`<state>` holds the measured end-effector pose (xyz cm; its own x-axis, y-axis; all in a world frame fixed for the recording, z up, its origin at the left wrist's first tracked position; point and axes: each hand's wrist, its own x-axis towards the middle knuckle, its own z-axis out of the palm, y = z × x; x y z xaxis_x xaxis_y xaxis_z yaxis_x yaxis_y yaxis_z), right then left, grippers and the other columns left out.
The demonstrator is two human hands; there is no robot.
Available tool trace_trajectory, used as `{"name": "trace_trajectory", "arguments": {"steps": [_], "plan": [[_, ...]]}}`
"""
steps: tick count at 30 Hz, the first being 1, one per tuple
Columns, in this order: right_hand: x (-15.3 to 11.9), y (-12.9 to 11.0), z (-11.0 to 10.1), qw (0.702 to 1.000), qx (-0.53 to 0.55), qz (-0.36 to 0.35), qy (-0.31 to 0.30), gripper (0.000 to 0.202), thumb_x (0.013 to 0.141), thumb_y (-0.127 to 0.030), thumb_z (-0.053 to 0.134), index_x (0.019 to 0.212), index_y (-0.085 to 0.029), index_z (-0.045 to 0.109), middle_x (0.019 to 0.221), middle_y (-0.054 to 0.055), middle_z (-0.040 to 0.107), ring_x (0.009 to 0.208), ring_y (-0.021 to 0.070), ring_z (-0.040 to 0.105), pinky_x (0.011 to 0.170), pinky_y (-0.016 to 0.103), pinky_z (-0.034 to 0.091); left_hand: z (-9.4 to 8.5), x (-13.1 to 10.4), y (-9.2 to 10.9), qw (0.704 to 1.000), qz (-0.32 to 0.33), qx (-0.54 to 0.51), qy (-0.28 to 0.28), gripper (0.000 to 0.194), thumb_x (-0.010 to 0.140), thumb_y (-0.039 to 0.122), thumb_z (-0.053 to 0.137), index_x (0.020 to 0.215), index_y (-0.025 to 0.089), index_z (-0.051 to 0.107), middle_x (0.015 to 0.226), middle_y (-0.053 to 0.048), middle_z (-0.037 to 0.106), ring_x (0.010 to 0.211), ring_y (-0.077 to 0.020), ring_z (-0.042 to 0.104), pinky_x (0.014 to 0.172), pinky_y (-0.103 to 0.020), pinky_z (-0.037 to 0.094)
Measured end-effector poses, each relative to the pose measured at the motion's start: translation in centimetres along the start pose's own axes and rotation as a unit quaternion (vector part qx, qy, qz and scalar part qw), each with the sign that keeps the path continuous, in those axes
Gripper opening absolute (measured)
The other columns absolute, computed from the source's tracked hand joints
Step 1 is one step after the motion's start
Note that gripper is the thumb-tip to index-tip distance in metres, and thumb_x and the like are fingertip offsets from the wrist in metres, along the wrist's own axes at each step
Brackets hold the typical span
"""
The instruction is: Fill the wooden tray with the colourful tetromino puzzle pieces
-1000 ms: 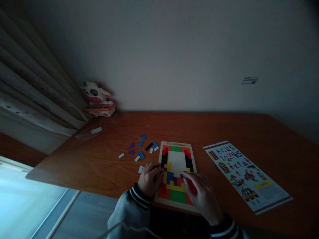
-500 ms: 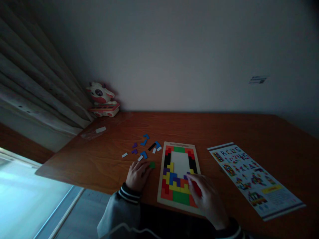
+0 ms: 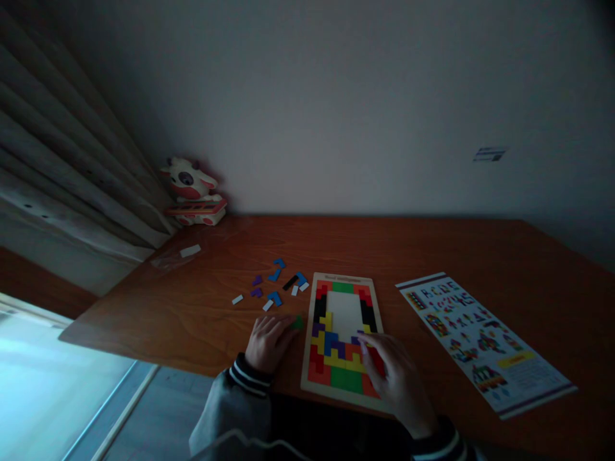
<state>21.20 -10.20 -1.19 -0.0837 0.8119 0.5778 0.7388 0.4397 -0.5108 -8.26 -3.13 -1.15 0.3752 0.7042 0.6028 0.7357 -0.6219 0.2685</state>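
Observation:
My left hand (image 3: 268, 342) is closed with its fingertips on a green puzzle piece (image 3: 298, 322), just left of the puzzle board (image 3: 304, 371). This light wooden board is partly filled with coloured block pieces along its sides and near end; its pale middle shows bare. Over the board's right edge, my right hand (image 3: 394, 374) pinches a small purple piece (image 3: 358, 337) at the lower right of the bare area. The palm and fingers of that hand cover the board's near right corner, where some red shows beneath.
Loose blue pieces (image 3: 275, 298), purple pieces (image 3: 256, 292), white pieces (image 3: 237, 299) and a black bar (image 3: 290, 282) lie left of the board. To the right is a printed pattern sheet (image 3: 485, 346). A toy cow with a keyboard (image 3: 195, 192) stands at the back left.
My left hand has shifted slightly right, bringing the green piece closer to the board, and the piece looks tilted. My right hand stays at the purple piece. The view has moved slightly.

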Motion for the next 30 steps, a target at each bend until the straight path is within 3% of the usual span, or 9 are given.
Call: {"name": "trace_trajectory", "arguments": {"steps": [6, 12, 19, 30], "plan": [[0.1, -0.1, -0.1, 1.000, -0.001, 0.003, -0.014, 0.023, 0.095, -0.021, 0.053, 0.115, -0.024, 0.062, 0.102, 0.006, 0.072, 0.095, 0.0214, 0.069, 0.084, 0.039, 0.059, 0.9, 2.9, 2.8, 0.996, 0.057, -0.049, -0.043, 0.020, 0.096, 0.038, 0.059, 0.101, 0.024, 0.072, 0.101, -0.004, 0.077, 0.090, -0.0199, 0.070, 0.081, -0.035, 0.051], [0.1, -0.1, 0.0, 1.000, 0.006, 0.001, -0.015, 0.023, 0.094, -0.019, 0.053, 0.115, -0.024, 0.061, 0.102, 0.006, 0.071, 0.094, 0.0211, 0.069, 0.082, 0.038, 0.059, 2.8, 5.3, 4.2, 0.988, 0.104, -0.072, -0.087, 0.017, 0.094, 0.038, 0.062, 0.095, 0.025, 0.073, 0.101, -0.003, 0.077, 0.093, -0.0203, 0.068, 0.082, -0.036, 0.049], [0.2, -0.2, 0.0, 1.000, 0.003, -0.003, -0.015, 0.023, 0.095, -0.019, 0.051, 0.115, -0.024, 0.061, 0.102, 0.007, 0.071, 0.094, 0.0215, 0.069, 0.082, 0.039, 0.059, 5.2, 5.7, 5.2, 0.980, 0.126, -0.097, -0.124, 0.016, 0.092, 0.037, 0.064, 0.097, 0.024, 0.073, 0.100, -0.004, 0.076, 0.095, -0.0212, 0.068, 0.084, -0.038, 0.049], [0.1, 0.0, 0.1, 1.000, 0.008, 0.002, -0.011, 0.024, 0.094, -0.019, 0.052, 0.116, -0.025, 0.061, 0.103, 0.006, 0.071, 0.095, 0.0214, 0.069, 0.084, 0.039, 0.059, 5.4, 5.7, 4.7, 0.977, 0.115, -0.130, -0.120, 0.020, 0.092, 0.040, 0.064, 0.096, 0.024, 0.074, 0.099, -0.004, 0.076, 0.094, -0.0204, 0.069, 0.085, -0.036, 0.050]]}}
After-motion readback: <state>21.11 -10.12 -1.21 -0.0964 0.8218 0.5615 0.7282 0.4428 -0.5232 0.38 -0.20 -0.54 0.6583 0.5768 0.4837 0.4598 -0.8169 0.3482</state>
